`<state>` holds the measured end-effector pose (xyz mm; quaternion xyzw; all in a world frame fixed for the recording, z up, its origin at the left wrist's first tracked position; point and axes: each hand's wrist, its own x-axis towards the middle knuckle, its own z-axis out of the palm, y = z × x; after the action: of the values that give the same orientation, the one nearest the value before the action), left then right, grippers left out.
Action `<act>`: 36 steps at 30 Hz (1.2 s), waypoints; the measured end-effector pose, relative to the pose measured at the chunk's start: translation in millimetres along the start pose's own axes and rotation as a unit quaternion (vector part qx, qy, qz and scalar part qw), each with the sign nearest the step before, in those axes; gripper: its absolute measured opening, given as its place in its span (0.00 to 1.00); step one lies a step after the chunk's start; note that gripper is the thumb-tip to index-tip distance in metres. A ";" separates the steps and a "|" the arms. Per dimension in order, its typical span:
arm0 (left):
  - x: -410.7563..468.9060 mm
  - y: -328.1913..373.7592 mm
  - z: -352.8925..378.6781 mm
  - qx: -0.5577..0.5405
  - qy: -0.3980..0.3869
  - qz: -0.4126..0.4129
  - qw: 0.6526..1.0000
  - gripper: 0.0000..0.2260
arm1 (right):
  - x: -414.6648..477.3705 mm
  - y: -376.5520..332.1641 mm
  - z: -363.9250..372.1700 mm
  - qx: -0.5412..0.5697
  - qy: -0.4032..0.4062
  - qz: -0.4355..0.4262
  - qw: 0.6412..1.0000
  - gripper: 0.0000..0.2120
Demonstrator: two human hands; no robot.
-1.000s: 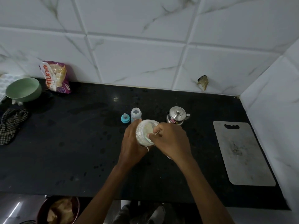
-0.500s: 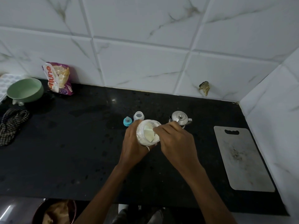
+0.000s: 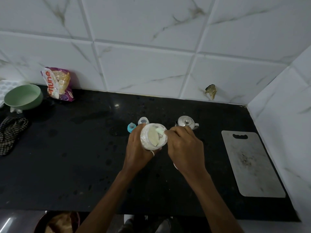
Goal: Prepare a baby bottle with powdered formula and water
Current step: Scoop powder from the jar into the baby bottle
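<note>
My left hand (image 3: 137, 148) grips a clear round jar of pale formula powder (image 3: 152, 137), tilted with its open mouth facing me, above the black counter (image 3: 75, 157). My right hand (image 3: 184, 145) holds a small pale scoop (image 3: 159, 131) whose bowl is inside the jar's mouth. Just behind the jar stands the open, capless baby bottle (image 3: 143, 121). Its blue teat cap (image 3: 131, 127) sits beside it on the left. A small steel kettle with a lid (image 3: 186, 122) stands behind my right hand.
A grey cutting board (image 3: 250, 165) lies at the right, near the side wall. At the far left are a green bowl (image 3: 23, 97), a snack packet (image 3: 58, 84) against the tiles and a checked cloth (image 3: 10, 133). A bin (image 3: 57, 222) shows below the counter's front edge.
The scoop has shifted inside the jar's mouth, from deep in the powder toward the upper rim. My left hand keeps the jar tilted in the same spot.
</note>
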<state>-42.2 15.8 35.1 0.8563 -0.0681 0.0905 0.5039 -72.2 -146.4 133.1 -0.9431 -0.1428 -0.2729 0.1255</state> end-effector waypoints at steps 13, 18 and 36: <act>1.4 1.1 -1.0 0.019 0.031 0.038 0.999 0.40 | 2.6 -7.1 19.4 0.027 -0.056 0.108 0.992 0.08; 0.4 0.2 1.7 0.027 0.055 0.059 0.996 0.44 | 2.5 -5.6 23.7 0.073 -0.056 0.145 0.985 0.09; 13.1 -14.0 3.1 0.032 -0.010 0.042 0.999 0.33 | 13.2 1.3 9.3 0.289 -0.078 0.367 0.881 0.06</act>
<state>-26.2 19.5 24.6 0.8691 -0.1060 0.1051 0.4716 -56.6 -142.0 132.6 -0.8679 0.1317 -0.0792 0.4723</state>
